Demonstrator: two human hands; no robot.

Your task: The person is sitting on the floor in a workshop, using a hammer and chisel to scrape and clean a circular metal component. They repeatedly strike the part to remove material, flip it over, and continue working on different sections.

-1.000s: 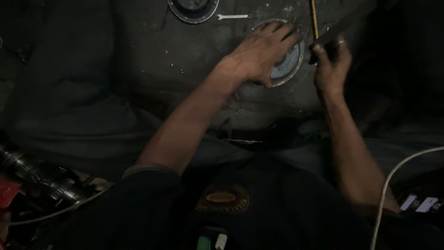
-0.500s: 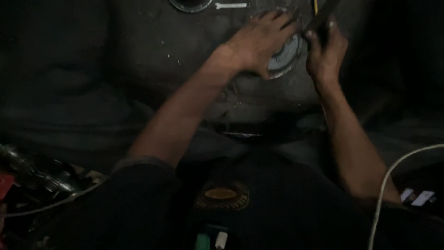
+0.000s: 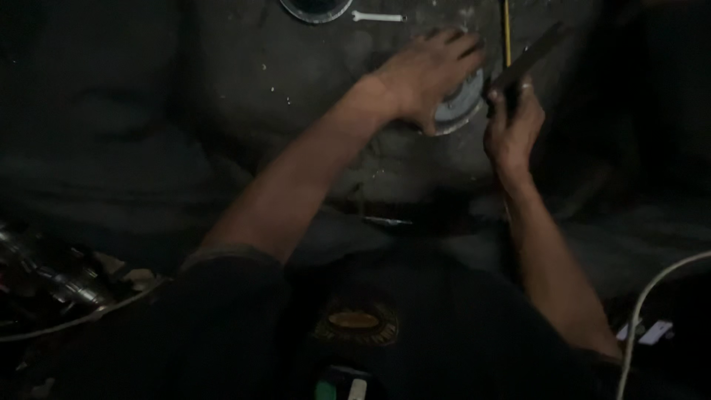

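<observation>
My left hand [image 3: 429, 74] lies flat on a round grey metal disc [image 3: 463, 107] that sits on a dark, dusty work surface [image 3: 296, 96]; the fingers are spread over the disc's top. Just to the right, my right hand [image 3: 511, 126] is shut on a dark flat bar-shaped tool [image 3: 529, 58] that slants up and to the right, its lower end close to the disc's edge. Most of the disc is hidden under my left hand.
A second round ring-shaped part [image 3: 315, 9] and a small silver spanner [image 3: 378, 16] lie at the top edge. A thin yellow rod [image 3: 507, 30] stands next to the tool. Metal parts [image 3: 52, 274] are piled at lower left. A white cable [image 3: 652, 296] curves at lower right.
The view has shifted slightly, so both hands sit a little higher in the frame. My left hand stays on the disc and my right hand keeps hold of the tool.
</observation>
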